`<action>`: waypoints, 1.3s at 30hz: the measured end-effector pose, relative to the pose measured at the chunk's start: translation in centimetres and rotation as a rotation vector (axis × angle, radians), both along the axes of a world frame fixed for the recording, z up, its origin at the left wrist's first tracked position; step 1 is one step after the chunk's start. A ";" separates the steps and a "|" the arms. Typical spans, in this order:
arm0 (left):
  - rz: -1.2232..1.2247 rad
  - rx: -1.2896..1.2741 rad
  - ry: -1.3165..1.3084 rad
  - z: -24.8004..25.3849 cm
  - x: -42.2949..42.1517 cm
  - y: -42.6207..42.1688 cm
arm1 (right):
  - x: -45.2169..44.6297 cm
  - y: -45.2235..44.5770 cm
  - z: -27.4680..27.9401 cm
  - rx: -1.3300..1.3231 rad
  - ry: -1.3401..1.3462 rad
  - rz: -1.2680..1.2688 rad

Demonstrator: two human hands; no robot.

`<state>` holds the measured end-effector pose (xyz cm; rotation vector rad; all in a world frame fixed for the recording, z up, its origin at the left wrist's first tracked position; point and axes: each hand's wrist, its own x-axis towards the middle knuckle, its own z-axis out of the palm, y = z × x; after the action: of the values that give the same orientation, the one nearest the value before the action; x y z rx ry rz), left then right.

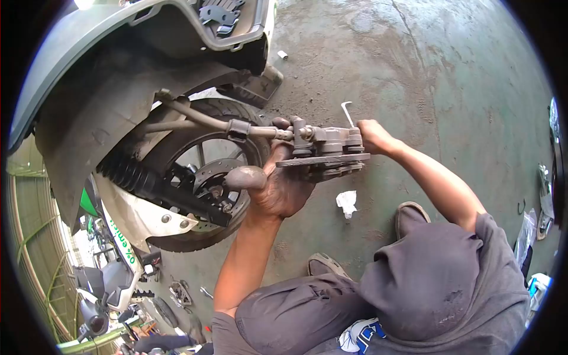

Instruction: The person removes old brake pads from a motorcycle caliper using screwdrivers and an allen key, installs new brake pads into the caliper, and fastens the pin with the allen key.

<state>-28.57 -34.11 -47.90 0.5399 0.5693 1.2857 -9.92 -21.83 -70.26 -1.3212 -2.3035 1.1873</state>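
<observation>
My left hand [283, 192] is wrapped under a dirty brake caliper [331, 141], its thumb sticking out to the left. Brake pads [340, 171] show along the caliper's lower side. A thick fork-like metal tube with a collar [238, 130] lies in line with the caliper's left end. My right hand [376, 137] is closed at the caliper's right end, with its fingertips mostly hidden. Beside those fingers a bent silver hex key [347, 112] stands up from the caliper's end bolt. Whether the fingers grip the key or the caliper cannot be made out.
A scooter wheel [204, 171] with a brake disc stands at left under a dark fender [112, 118]. Spare pads [222, 15] lie in a tray above. Crumpled white paper [347, 203] and a small white piece [282, 55] lie on the green floor [473, 83].
</observation>
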 end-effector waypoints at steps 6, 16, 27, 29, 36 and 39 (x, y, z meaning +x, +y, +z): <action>-0.058 0.012 -0.017 0.0 -0.7 -0.6 | 4.9 -3.9 6.6 -1.099 0.997 -0.215; -0.112 0.095 -0.263 -2.9 -1.7 0.4 | 2.3 -5.5 14.4 -0.675 0.930 0.120; 0.020 -0.056 -0.342 -0.2 -1.4 -0.4 | 0.4 -8.1 16.6 0.411 0.655 0.243; 0.104 -0.080 -0.180 0.6 -0.3 -0.4 | 0.1 -7.3 16.4 0.349 0.693 0.143; 0.011 0.017 -0.172 0.4 0.5 -0.5 | 0.6 -5.7 16.8 -0.499 0.996 -0.016; 0.143 -0.002 -0.061 -0.9 1.3 -0.9 | 0.0 -5.4 15.0 -0.411 1.067 0.008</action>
<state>-27.26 -35.03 -48.79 0.4638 0.5663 1.4321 -9.91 -27.20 -55.28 -0.4901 -1.3258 1.8223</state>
